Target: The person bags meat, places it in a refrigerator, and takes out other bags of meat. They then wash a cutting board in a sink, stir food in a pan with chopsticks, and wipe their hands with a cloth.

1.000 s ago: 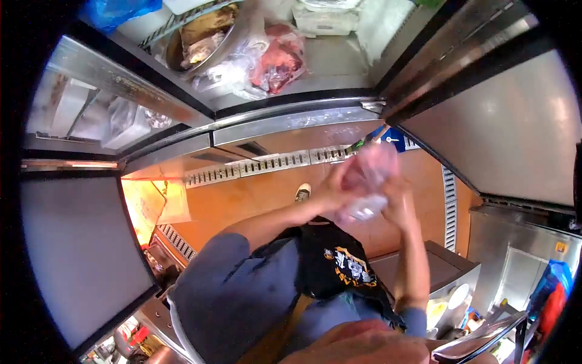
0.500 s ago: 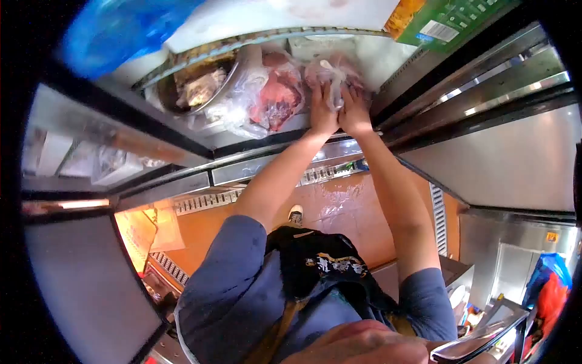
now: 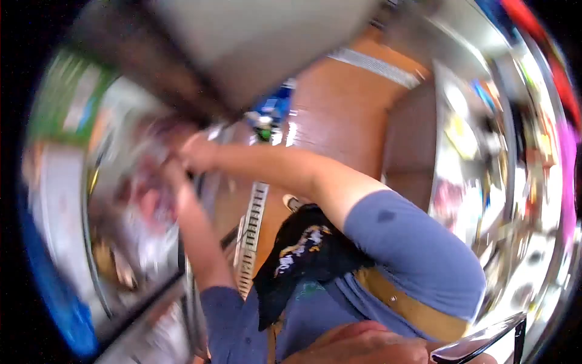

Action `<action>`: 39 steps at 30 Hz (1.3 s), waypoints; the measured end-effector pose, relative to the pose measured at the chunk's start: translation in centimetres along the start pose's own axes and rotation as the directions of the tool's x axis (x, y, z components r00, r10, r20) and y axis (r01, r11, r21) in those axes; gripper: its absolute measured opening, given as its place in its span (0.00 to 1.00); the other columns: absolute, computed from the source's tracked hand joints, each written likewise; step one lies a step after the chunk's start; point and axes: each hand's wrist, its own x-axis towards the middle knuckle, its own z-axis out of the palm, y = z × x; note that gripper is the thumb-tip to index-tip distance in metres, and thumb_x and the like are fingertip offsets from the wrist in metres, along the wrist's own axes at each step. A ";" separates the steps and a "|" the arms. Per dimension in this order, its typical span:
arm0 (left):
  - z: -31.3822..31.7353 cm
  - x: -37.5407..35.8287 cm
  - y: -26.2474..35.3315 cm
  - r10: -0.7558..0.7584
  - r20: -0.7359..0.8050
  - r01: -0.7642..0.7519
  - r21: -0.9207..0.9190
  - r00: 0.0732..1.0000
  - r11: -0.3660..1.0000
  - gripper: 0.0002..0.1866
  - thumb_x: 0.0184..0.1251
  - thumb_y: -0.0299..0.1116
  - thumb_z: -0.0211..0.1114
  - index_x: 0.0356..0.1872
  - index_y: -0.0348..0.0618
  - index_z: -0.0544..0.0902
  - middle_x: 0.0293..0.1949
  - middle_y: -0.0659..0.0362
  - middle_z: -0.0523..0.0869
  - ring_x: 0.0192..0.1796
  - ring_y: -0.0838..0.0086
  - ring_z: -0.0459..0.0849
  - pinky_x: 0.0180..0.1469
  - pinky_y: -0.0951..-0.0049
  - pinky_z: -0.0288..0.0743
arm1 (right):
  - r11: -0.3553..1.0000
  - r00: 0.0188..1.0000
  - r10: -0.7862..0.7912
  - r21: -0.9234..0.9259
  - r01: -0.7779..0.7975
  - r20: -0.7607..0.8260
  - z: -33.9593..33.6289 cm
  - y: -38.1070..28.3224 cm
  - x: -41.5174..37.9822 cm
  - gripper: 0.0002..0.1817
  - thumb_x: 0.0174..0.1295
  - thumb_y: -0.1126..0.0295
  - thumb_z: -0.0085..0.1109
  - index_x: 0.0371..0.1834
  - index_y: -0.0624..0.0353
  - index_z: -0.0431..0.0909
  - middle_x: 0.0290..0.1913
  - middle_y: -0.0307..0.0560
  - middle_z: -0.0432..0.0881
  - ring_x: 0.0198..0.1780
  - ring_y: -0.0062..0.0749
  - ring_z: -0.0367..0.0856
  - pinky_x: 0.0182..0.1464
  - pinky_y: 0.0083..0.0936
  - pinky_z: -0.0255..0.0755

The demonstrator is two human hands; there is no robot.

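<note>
Both of my hands reach into the open fridge at the left of the view, close together. My left hand point(image 3: 176, 173) is beside a bag of red meat point(image 3: 154, 203), its fingers smeared by motion. My right hand point(image 3: 197, 151) lies at a dark reddish bagged piece point(image 3: 167, 130), and its fingers are blurred too. Whether either hand grips the plastic cannot be made out. Nearer the bottom of the shelf, a blurred container with pale food point(image 3: 124, 270) stands past the clear plastic.
A fridge door point(image 3: 267, 42) stands open at the top. Below it are the orange floor point(image 3: 333, 115) and a drain grate point(image 3: 251, 236). A cluttered counter point(image 3: 448, 182) runs along the right. A green printed package point(image 3: 73, 91) is at the upper left.
The whole view has swung round toward the right, so the fridge shelf now lies at the left and the counter shows at the right. My hands remain by the bagged meat.
</note>
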 end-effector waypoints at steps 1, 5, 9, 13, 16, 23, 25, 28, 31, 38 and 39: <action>-0.2 -0.4 -0.4 -0.045 0.007 0.045 -0.211 0.999 0.976 0.29 0.63 0.41 0.55 0.63 0.37 0.66 0.63 0.50 0.67 0.65 0.58 0.62 0.69 0.61 0.52 | 0.977 0.853 -0.091 0.120 0.177 -0.515 1.2 0.5 -4.7 0.23 0.46 0.65 0.61 0.49 0.57 0.76 0.48 0.56 0.77 0.48 0.48 0.77 0.51 0.40 0.72; -4.3 -2.2 -1.9 -0.272 0.371 0.428 -0.882 0.888 0.196 0.28 0.65 0.39 0.59 0.62 0.35 0.68 0.55 0.48 0.78 0.55 0.60 0.77 0.62 0.63 0.65 | 0.954 0.819 0.225 0.291 -0.074 -0.528 8.7 10.0 -26.4 0.21 0.54 0.65 0.57 0.53 0.55 0.73 0.53 0.55 0.74 0.57 0.46 0.72 0.58 0.39 0.67; -16.6 -7.5 -1.0 -0.292 0.205 0.317 -0.854 0.934 0.412 0.21 0.64 0.36 0.60 0.54 0.32 0.76 0.54 0.44 0.78 0.54 0.58 0.78 0.56 0.64 0.70 | 0.145 0.071 0.962 0.273 -0.951 -0.263 6.3 11.7 -53.8 0.16 0.51 0.68 0.56 0.44 0.57 0.79 0.41 0.52 0.82 0.44 0.48 0.80 0.48 0.38 0.73; -10.3 -12.2 1.8 -0.033 0.272 0.273 -0.948 0.962 0.165 0.17 0.65 0.33 0.59 0.50 0.32 0.78 0.50 0.46 0.80 0.52 0.60 0.79 0.55 0.66 0.72 | -0.168 -0.409 0.518 0.379 -0.910 -0.751 2.3 2.0 -68.7 0.22 0.53 0.70 0.58 0.53 0.62 0.72 0.51 0.59 0.77 0.55 0.52 0.74 0.58 0.39 0.67; -11.7 -11.9 6.3 0.274 0.451 0.500 -0.854 0.849 -0.146 0.15 0.68 0.32 0.57 0.51 0.33 0.77 0.48 0.52 0.81 0.49 0.66 0.80 0.54 0.71 0.73 | -0.219 -0.426 0.528 0.367 -0.904 -0.735 3.9 2.3 -74.5 0.32 0.52 0.64 0.64 0.58 0.68 0.66 0.55 0.65 0.72 0.59 0.54 0.70 0.61 0.40 0.65; -25.6 -18.9 19.8 0.658 0.197 0.394 -0.904 0.727 -0.164 0.15 0.69 0.33 0.57 0.52 0.36 0.76 0.50 0.54 0.80 0.52 0.69 0.80 0.56 0.71 0.72 | -0.352 -0.780 0.507 0.737 -0.577 -0.367 7.2 13.1 -81.6 0.43 0.45 0.56 0.70 0.65 0.57 0.60 0.60 0.63 0.66 0.63 0.55 0.65 0.61 0.40 0.64; -26.7 -19.9 20.2 0.703 0.142 0.333 -0.932 0.696 -0.142 0.13 0.68 0.32 0.58 0.50 0.36 0.78 0.48 0.55 0.82 0.50 0.71 0.80 0.55 0.73 0.72 | -0.367 -0.776 0.530 0.733 -0.573 -0.342 8.2 13.7 -82.3 0.42 0.47 0.54 0.67 0.65 0.56 0.61 0.60 0.60 0.68 0.61 0.51 0.69 0.58 0.40 0.67; -27.0 -21.4 20.2 0.680 0.177 0.327 -0.940 0.711 -0.097 0.11 0.63 0.30 0.62 0.46 0.39 0.81 0.42 0.59 0.84 0.45 0.76 0.81 0.49 0.75 0.73 | -0.299 -0.662 0.697 0.728 -0.617 -0.276 8.9 14.5 -83.0 0.38 0.52 0.50 0.61 0.64 0.59 0.64 0.58 0.59 0.72 0.58 0.48 0.72 0.59 0.39 0.66; -23.6 -23.5 20.3 0.673 0.112 0.360 -0.901 0.732 -0.242 0.14 0.62 0.30 0.63 0.49 0.41 0.79 0.44 0.58 0.84 0.45 0.74 0.81 0.50 0.72 0.74 | -0.041 -0.378 0.876 0.734 -0.678 -0.300 7.9 14.8 -79.0 0.35 0.56 0.48 0.56 0.61 0.62 0.66 0.55 0.62 0.74 0.57 0.51 0.72 0.59 0.41 0.65; -22.8 -22.6 18.9 0.737 0.377 0.549 -0.836 0.561 0.010 0.29 0.61 0.49 0.63 0.59 0.43 0.71 0.51 0.50 0.80 0.52 0.63 0.79 0.53 0.68 0.73 | 0.546 0.409 0.776 0.187 -0.816 -0.481 5.8 14.0 -58.8 0.24 0.58 0.65 0.59 0.56 0.66 0.71 0.56 0.60 0.74 0.58 0.52 0.71 0.62 0.42 0.62; -23.1 -21.6 17.5 0.758 0.453 0.656 -0.754 0.469 0.044 0.35 0.60 0.51 0.64 0.64 0.44 0.65 0.51 0.50 0.79 0.52 0.66 0.79 0.54 0.70 0.72 | 0.687 0.549 0.712 0.267 -0.676 -0.438 3.0 10.6 -52.3 0.22 0.56 0.72 0.59 0.55 0.66 0.71 0.53 0.58 0.76 0.56 0.47 0.73 0.59 0.38 0.65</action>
